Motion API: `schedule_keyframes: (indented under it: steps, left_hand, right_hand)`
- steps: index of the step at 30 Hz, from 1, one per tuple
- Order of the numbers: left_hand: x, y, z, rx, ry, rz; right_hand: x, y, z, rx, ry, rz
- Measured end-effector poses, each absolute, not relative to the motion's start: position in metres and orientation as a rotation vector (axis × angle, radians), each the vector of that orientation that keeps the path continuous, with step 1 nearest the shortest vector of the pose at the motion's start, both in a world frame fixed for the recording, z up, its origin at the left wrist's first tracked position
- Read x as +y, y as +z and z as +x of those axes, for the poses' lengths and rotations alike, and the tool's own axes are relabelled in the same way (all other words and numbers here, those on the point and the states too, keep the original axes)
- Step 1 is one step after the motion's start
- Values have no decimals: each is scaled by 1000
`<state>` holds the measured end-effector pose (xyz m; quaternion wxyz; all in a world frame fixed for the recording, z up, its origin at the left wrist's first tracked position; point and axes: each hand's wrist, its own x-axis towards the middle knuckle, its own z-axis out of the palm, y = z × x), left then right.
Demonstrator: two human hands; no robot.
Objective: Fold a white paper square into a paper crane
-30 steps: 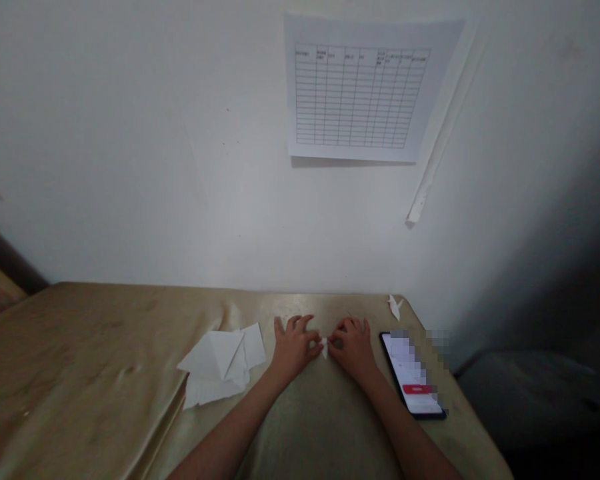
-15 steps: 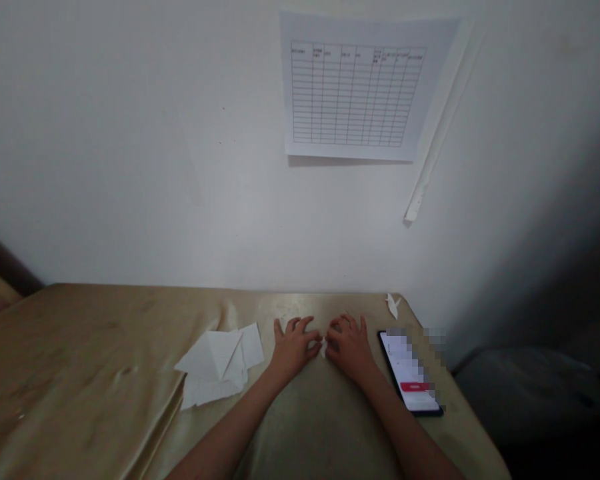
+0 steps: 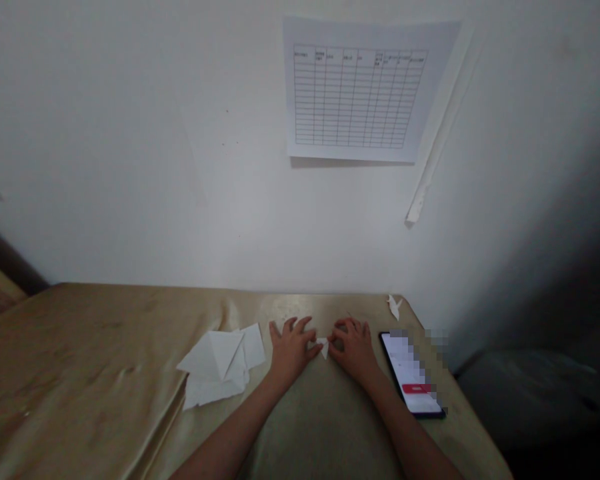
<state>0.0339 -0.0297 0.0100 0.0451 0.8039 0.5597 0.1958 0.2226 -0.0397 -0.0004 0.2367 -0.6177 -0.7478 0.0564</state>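
A small folded piece of white paper [image 3: 323,347] is pinched between my two hands, just above or on the table's middle; its lower end comes to a point. My left hand [image 3: 293,347] grips its left side with thumb and index finger, the other fingers spread. On the opposite side, my right hand [image 3: 353,345] pinches the right edge in the same way. Left of my hands lies a loose pile of white paper sheets [image 3: 225,370], one of them folded into a triangle. A small folded paper bird [image 3: 395,307] rests near the table's far right corner.
A phone [image 3: 413,377] with a lit screen lies right of my right forearm. The table [image 3: 105,360] wears a wrinkled gold-brown cover and meets a white wall. On the wall hangs a printed grid sheet [image 3: 355,100]; a dark grey shape [image 3: 530,393] stands beyond the right edge.
My hands have drawn slightly apart, and more of the small folded paper shows between my fingertips. The pile, phone and paper bird stay in place.
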Motion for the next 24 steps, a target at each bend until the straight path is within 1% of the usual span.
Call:
schedule_keyframes:
  steps: [14,24]
  left_hand:
    - [-24,5,34,1726,584,2350]
    - [-22,2,35,1628,597,2374]
  right_hand:
    - [-33,-12,228,-2001,165,-1614]
    - [-25,-21,226,-1964,102,-1681]
